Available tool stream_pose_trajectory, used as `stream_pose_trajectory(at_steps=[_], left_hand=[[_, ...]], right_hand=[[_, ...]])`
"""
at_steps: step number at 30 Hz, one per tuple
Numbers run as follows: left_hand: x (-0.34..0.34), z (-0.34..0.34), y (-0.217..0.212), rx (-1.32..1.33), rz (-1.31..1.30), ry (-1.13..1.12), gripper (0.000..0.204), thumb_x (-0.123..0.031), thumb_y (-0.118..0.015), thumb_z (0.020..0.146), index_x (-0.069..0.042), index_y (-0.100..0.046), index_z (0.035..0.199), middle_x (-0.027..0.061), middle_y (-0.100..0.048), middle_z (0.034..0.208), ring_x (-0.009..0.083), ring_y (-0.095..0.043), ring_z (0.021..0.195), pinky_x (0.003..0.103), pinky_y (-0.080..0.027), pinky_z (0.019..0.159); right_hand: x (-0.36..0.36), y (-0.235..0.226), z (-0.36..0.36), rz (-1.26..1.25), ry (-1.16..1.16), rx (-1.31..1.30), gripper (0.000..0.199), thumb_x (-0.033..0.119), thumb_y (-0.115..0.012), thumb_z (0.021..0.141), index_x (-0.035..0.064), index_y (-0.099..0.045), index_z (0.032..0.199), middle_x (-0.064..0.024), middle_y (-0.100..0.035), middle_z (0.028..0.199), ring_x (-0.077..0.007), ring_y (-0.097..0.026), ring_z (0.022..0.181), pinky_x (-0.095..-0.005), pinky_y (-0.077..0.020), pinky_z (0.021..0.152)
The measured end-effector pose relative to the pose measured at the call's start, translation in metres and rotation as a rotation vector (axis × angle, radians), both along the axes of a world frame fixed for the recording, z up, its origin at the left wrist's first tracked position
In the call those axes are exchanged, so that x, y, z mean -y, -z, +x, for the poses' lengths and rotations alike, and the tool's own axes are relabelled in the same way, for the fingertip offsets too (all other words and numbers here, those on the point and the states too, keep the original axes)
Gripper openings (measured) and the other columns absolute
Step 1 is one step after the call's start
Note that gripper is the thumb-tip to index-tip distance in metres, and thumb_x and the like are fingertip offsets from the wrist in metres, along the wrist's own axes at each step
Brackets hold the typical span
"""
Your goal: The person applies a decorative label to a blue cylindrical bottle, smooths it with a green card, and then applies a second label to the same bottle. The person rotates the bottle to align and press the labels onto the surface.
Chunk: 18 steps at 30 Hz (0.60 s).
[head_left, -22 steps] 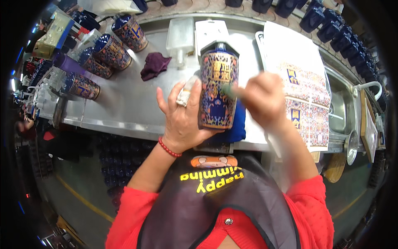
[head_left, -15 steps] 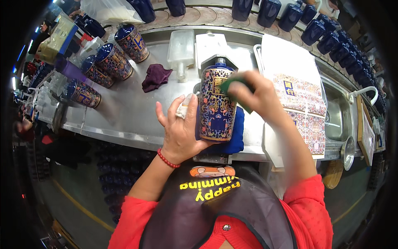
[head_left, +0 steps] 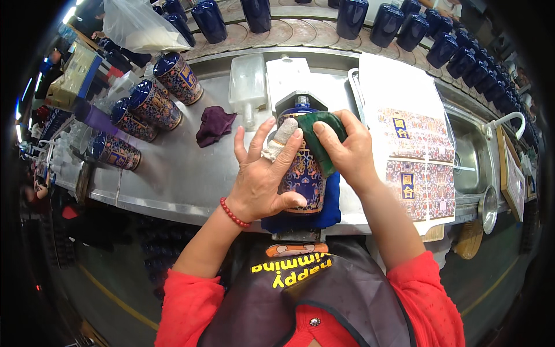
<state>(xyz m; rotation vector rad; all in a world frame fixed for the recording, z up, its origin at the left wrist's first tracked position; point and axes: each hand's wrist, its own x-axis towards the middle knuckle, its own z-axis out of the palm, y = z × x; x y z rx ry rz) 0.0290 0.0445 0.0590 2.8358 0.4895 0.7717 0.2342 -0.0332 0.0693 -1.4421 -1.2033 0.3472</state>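
Metal worktop, patterned bottle, printed sheets, steel sink, blue bottles beyond

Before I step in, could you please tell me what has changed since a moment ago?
The left hand has moved from the left side of the patterned blue bottle rightward onto its front. The right hand has brought the green cloth leftward, now holding it against the bottle's upper front; nothing was let go. The purple cloth and printed sheets stayed in place.
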Motion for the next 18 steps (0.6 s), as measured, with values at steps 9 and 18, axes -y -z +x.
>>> stream_pose_trajectory(at_steps=[9,18], left_hand=[[-0.010,0.013,0.001,0.206,-0.156,0.008,0.095,-0.080,-0.035,0.094,-0.005,-0.051,0.149,0.0175,-0.059,0.143,0.0392,-0.044,0.142,0.065,-0.003,0.118],[-0.026,0.028,-0.009,0.188,-0.067,0.053,0.084,-0.071,-0.035,0.099,-0.003,-0.055,0.145,0.0182,-0.064,0.136,0.0387,-0.054,0.133,0.066,-0.005,0.119]], right_hand=[[0.008,0.014,0.003,-0.038,0.009,-0.642,0.022,0.021,-0.070,0.099,0.0005,-0.064,0.096,-0.0032,-0.067,0.085,-0.0065,-0.060,0.077,-0.0233,-0.0498,0.065],[-0.010,0.018,0.001,-0.029,0.026,-0.541,0.017,0.017,-0.068,0.100,0.0012,-0.063,0.102,-0.0005,-0.065,0.087,-0.0047,-0.058,0.074,-0.0203,-0.0491,0.066]])
